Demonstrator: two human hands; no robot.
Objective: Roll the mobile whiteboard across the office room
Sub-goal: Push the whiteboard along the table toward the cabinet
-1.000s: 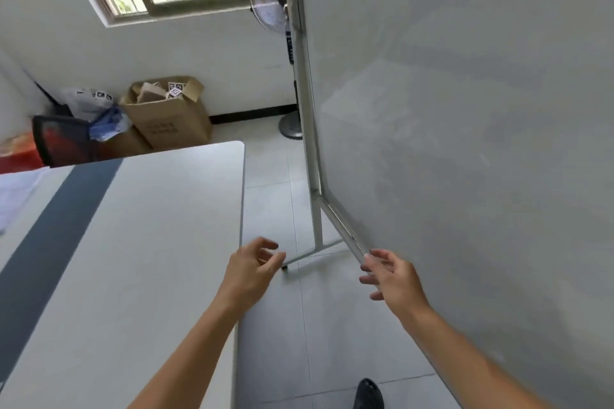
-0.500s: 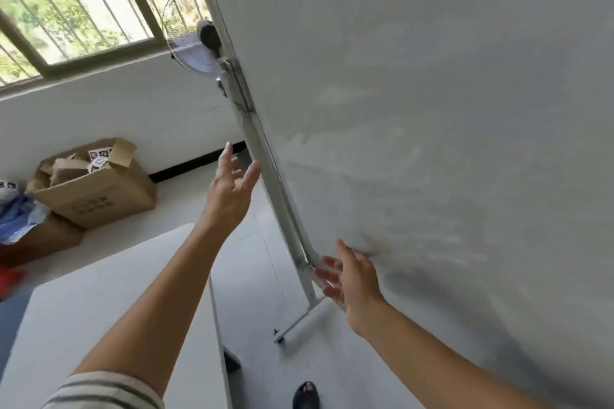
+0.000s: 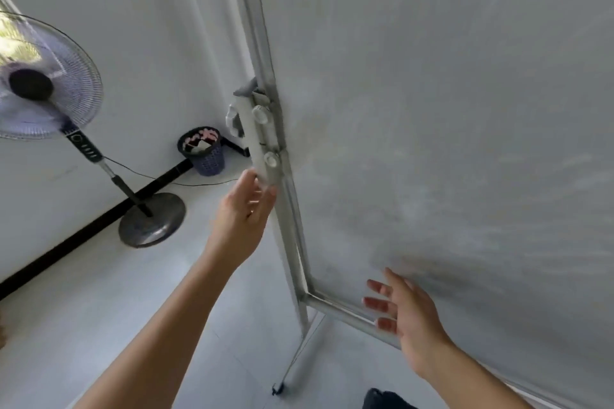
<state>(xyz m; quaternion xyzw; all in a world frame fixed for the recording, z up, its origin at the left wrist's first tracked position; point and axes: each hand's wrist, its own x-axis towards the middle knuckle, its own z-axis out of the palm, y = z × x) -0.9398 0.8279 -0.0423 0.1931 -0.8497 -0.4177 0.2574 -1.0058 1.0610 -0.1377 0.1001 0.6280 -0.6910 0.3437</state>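
The mobile whiteboard fills the right of the head view, its grey-white face tilted and its metal frame running down the middle. A side bracket with two round knobs sits on the upright post. My left hand is open, its fingertips touching the post just below the bracket. Fingers spread, my right hand lies against the lower rail near the board's bottom left corner, gripping nothing. A thin stand leg with a small caster reaches the floor below.
A standing fan with a round base stands at the left by the white wall. A dark mesh waste bin sits in the corner behind the post. My shoe shows at the bottom edge. Pale tiled floor lies between.
The view has swung toward the board's left post and the corner. My left hand came from open air onto the post under the bracket. My right hand stays at the lower rail.
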